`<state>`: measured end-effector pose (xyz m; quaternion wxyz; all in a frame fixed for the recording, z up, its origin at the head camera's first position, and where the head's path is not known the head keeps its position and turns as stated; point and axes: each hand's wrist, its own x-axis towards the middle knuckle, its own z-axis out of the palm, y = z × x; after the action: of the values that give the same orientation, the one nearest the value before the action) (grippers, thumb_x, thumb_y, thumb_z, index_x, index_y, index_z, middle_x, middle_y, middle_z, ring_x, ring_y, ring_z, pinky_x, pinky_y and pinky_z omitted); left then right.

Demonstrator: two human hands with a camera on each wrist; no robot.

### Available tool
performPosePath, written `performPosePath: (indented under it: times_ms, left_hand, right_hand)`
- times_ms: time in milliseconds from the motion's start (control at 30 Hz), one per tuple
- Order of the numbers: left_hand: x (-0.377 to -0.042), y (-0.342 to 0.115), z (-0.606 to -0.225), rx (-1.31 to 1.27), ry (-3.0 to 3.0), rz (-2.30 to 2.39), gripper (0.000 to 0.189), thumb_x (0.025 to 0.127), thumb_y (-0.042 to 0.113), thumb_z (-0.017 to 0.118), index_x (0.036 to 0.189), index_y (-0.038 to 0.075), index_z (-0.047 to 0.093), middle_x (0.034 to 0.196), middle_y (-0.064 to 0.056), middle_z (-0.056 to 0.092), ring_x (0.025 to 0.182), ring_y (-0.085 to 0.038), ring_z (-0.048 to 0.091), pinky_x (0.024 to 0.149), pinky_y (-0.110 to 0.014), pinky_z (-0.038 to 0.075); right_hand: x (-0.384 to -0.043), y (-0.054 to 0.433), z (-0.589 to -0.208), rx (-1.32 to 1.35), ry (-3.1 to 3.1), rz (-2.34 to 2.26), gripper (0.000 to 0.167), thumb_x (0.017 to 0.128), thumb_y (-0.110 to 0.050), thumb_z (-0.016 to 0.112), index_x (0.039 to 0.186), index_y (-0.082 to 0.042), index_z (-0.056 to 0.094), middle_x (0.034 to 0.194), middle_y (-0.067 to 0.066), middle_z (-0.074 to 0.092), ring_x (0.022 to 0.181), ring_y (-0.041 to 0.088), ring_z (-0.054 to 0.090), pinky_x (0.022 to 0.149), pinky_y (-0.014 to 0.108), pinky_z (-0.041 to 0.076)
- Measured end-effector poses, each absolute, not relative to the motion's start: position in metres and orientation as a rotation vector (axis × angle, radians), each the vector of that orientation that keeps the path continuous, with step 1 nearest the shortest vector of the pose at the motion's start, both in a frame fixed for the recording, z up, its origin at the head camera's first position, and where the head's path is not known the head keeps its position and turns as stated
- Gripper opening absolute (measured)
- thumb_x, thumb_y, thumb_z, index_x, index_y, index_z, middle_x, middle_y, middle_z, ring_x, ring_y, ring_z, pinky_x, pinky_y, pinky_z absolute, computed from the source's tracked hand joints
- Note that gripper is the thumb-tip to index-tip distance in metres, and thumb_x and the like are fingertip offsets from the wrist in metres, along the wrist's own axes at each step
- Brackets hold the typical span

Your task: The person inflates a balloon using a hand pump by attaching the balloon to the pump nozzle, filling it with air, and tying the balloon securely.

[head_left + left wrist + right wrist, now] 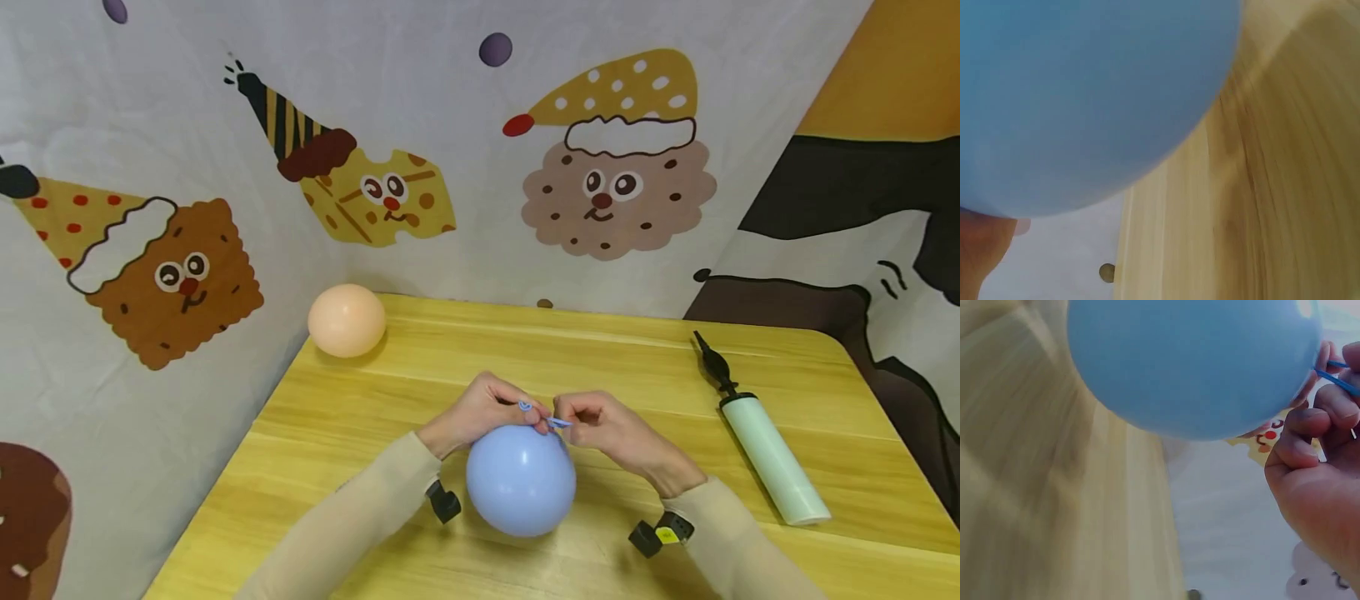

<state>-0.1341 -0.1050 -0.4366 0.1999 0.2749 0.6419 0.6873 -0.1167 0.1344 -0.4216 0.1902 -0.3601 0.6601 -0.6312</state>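
A blown-up blue balloon hangs below both hands, its neck turned up and away from the person. My left hand pinches the neck close to the balloon's body, with a small rolled blue loop showing over the fingers. On the other side, my right hand pinches a stretched blue strand of that neck between thumb and curled fingers. The right wrist view shows two thin blue strands running from the balloon to these fingers. In the left wrist view the balloon hides most of the left hand.
A peach balloon sits at the table's far left corner. To the right lies a pale green hand pump with a black nozzle. Behind the wooden table hangs a white cloth printed with cartoon snacks.
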Motion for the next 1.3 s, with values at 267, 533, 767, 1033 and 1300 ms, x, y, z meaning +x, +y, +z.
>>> performPosePath:
  times_ms: [267,533,767,1033,1300]
  left_hand:
    - [-0.13,-0.097,-0.438,0.65,1.726,2.081,0.029,0.096,0.007,0.073,0.112,-0.017,0.068,0.094,-0.008,0.079,0.096,-0.019,0.076,0.092,-0.044,0.059]
    - [-0.123,-0.087,-0.441,0.549,1.728,2.188,0.037,0.093,0.011,0.079,0.109,-0.019,0.065,0.089,0.002,0.079,0.11,-0.024,0.072,0.097,-0.04,0.057]
    - [-0.126,-0.089,-0.442,0.436,1.803,2.132,0.026,0.093,0.006,0.076,0.109,-0.013,0.071,0.09,-0.005,0.079,0.098,-0.024,0.076,0.088,-0.041,0.061]
    - [-0.13,-0.096,-0.439,0.454,1.781,2.07,0.022,0.095,0.014,0.078,0.101,0.006,0.058,0.081,-0.003,0.078,0.083,-0.014,0.076,0.073,-0.034,0.062]
    - [-0.133,-0.099,-0.442,0.434,1.821,2.02,0.014,0.096,0.007,0.074,0.102,-0.003,0.067,0.091,-0.012,0.078,0.085,-0.017,0.077,0.08,-0.039,0.063]
  right_hand:
    - [-0.114,0.124,-0.411,-0.844,2.288,-1.794,0.026,0.087,0.006,0.06,0.07,-0.012,0.052,0.07,-0.001,0.051,0.069,0.012,0.05,0.06,0.024,0.041]
    - [-0.114,0.121,-0.405,-0.823,2.771,-1.762,0.03,0.076,0.005,0.07,0.068,-0.02,0.055,0.065,-0.009,0.049,0.061,0.009,0.046,0.052,0.021,0.037]
    - [-0.118,0.122,-0.408,-1.424,3.142,-1.536,0.022,0.077,-0.003,0.074,0.071,-0.018,0.06,0.07,-0.009,0.054,0.07,0.01,0.049,0.06,0.019,0.041]
    - [-0.12,0.116,-0.41,-1.76,3.229,-1.367,0.033,0.102,-0.027,0.061,0.072,-0.013,0.061,0.069,-0.004,0.057,0.069,0.016,0.051,0.058,0.025,0.046]
    - [-0.119,0.115,-0.409,-1.691,3.241,-1.262,0.027,0.097,-0.023,0.066,0.073,-0.012,0.062,0.071,-0.003,0.059,0.072,0.017,0.054,0.06,0.027,0.047]
